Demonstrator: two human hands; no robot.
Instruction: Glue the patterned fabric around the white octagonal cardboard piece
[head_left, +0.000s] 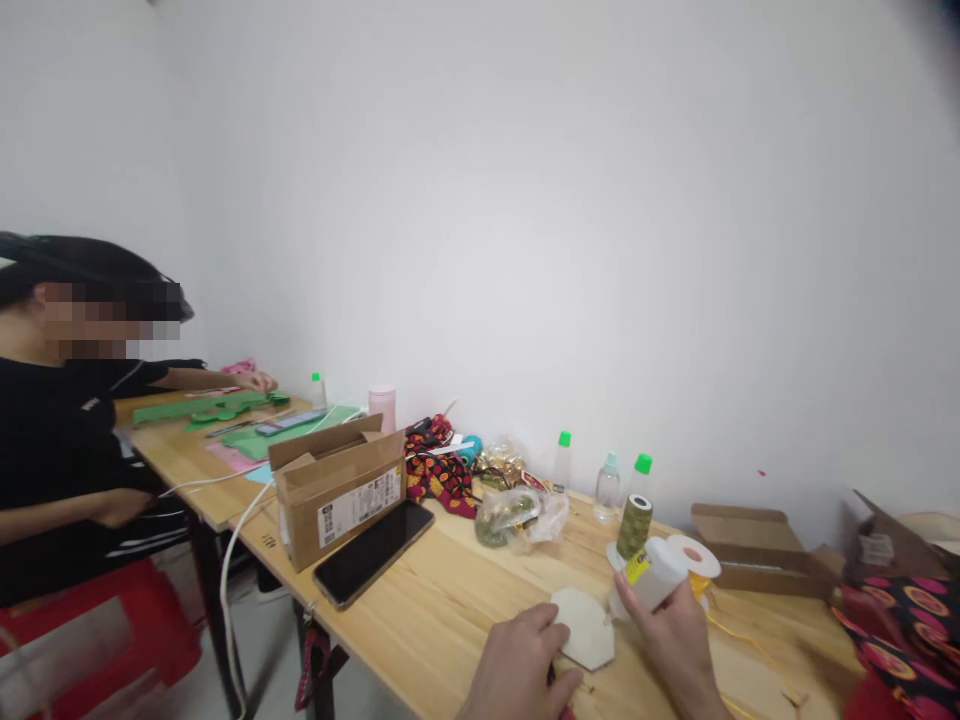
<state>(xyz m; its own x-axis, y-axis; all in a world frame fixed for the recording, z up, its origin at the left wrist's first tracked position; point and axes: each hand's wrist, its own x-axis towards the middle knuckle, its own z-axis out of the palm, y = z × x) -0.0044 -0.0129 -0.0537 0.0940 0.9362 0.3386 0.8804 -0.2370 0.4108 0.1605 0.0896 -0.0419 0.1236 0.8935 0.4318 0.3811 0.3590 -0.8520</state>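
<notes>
My right hand (pixel 679 640) is wrapped around a white plastic bottle (pixel 666 570) with a yellow label, held tilted above the table. My left hand (pixel 517 665) rests at the near edge with its fingers curled; something small and dark shows between thumb and fingers, too hidden to name. Its fingertips are at the left edge of a pale, flat, many-sided piece (pixel 583 630), which lies on the wood between both hands. Behind the bottle stands a cone of olive-green thread (pixel 636 526). To its right is a white spool (pixel 694 556) with yellow cord (pixel 750 648) trailing across the table.
A black phone (pixel 375 552) lies by an open cardboard box (pixel 341 500) on the left. Patterned fabric (pixel 442 480), a plastic bag (pixel 525 517) and clear bottles (pixel 607 488) line the wall. Another open box (pixel 757 550) sits at right. A person (pixel 67 440) works at far left.
</notes>
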